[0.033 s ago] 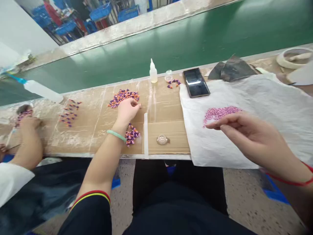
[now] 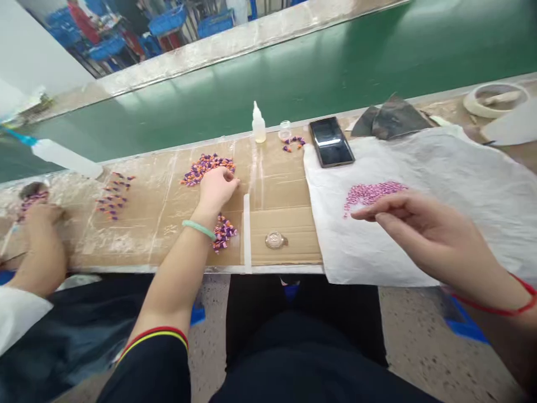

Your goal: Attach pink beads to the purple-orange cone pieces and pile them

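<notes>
A wide green belt (image 2: 319, 73) runs along the back. In front of it is a brown cardboard top (image 2: 159, 212), and a big white sheet (image 2: 453, 179) covers its right part. The right hand (image 2: 423, 229) hangs over the sheet, fingers long and close together, tips just beside the pink pile (image 2: 371, 193) of tiny beads. I cannot tell if it pinches a bead. The left hand (image 2: 216, 189) is well apart from it, on the cardboard, fingers curled down on the near edge of the orange and purple pile (image 2: 203, 167). I cannot tell if it grips a piece. Another person's hand (image 2: 39, 215) rests far left. A black phone (image 2: 331, 141) lies at the sheet's back corner, a little glue bottle (image 2: 258, 124) stands near it, and a round clear lid (image 2: 274, 240) lies near the front edge.
</notes>
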`<state>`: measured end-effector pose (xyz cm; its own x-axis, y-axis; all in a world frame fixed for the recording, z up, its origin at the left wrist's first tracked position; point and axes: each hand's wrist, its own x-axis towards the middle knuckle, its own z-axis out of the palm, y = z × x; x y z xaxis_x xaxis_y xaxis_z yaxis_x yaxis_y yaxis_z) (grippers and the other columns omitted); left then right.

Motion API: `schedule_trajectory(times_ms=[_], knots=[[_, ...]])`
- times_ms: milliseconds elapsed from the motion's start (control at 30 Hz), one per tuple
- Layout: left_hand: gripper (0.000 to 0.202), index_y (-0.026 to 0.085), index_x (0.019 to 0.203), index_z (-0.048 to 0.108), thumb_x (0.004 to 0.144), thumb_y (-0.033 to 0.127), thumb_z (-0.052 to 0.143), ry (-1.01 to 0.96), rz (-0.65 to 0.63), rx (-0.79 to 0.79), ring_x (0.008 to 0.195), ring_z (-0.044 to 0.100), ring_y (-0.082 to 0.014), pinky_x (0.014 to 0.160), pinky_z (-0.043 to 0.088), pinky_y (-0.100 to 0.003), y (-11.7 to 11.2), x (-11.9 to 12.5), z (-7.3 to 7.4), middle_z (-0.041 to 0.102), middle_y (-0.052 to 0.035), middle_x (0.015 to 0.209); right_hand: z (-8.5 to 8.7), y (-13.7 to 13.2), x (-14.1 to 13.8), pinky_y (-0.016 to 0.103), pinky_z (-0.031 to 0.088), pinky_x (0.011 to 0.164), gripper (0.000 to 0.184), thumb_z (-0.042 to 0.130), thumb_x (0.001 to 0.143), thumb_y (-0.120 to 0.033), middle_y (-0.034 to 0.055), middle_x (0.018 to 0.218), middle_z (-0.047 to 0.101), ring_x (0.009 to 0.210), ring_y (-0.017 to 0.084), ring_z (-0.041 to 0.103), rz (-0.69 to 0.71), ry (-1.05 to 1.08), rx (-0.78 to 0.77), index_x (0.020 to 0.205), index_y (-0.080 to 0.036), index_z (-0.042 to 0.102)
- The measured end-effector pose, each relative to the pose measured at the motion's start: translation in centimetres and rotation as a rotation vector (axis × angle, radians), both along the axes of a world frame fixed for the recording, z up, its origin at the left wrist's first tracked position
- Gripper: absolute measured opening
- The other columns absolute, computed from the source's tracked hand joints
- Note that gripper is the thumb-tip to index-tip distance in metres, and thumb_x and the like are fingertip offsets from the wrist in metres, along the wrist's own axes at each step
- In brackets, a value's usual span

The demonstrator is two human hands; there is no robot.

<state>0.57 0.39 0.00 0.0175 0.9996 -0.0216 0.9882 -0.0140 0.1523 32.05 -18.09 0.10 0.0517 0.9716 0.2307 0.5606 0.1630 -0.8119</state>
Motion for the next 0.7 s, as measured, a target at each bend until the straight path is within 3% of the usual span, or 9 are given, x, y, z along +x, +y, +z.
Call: schedule_trajectory(times_ms=[167,300,400,500,700], knots=[[0.018,0.014,0.092,0.075,0.076,0.018,0.067,0.016,-0.033,-0.026,0.103,0.068,-0.0351,0.087,0.049,-0.038,1.6,1.8,0.2,0.077,-0.0150,0.103,0.5,-0.2,1.8,0.034,0.057,0.074,0.013,0.055,0.091,-0.021,0.0045,0.091,0.076,0.085,0.019,0.072,-0.060,-0.071,0.070,0.090,-0.022,0.068],[0.013,0.014,0.089,0.073,0.078,0.019,0.068,0.074,-0.079,-0.125,0.093,0.065,-0.0305,0.081,0.046,-0.034,1.7,1.6,0.7,0.075,-0.0102,0.094,-1.1,1.1,3.7,0.036,0.053,0.073,0.013,0.054,0.090,-0.018,0.0053,0.088,0.071,0.084,0.021,0.066,0.067,-0.303,0.054,0.087,-0.022,0.065],[0.011,0.012,0.088,0.072,0.081,0.016,0.064,0.040,-0.100,-0.138,0.087,0.061,-0.0243,0.077,0.042,-0.030,0.8,1.2,1.4,0.071,-0.0061,0.085,-2.8,2.7,4.2,0.039,0.049,0.080,0.014,0.054,0.087,-0.012,0.0073,0.088,0.068,0.088,0.023,0.061,0.207,-0.492,0.031,0.085,-0.019,0.065],[0.011,0.010,0.089,0.069,0.082,0.015,0.062,-0.018,-0.107,-0.131,0.080,0.058,-0.0183,0.073,0.039,-0.025,-0.6,0.9,2.2,0.065,-0.0030,0.081,-3.9,4.2,3.9,0.039,0.045,0.082,0.017,0.054,0.085,-0.006,0.0077,0.089,0.068,0.086,0.023,0.057,0.247,-0.560,0.031,0.085,-0.018,0.067],[0.006,0.014,0.085,0.062,0.081,0.018,0.060,-0.276,-0.135,-0.142,0.069,0.051,-0.0120,0.068,0.037,-0.021,-4.1,0.4,3.5,0.058,0.0023,0.076,-4.2,5.6,3.0,0.035,0.038,0.076,0.017,0.057,0.083,-0.006,0.0084,0.086,0.067,0.081,0.022,0.047,0.279,-0.626,0.044,0.081,-0.017,0.069]])
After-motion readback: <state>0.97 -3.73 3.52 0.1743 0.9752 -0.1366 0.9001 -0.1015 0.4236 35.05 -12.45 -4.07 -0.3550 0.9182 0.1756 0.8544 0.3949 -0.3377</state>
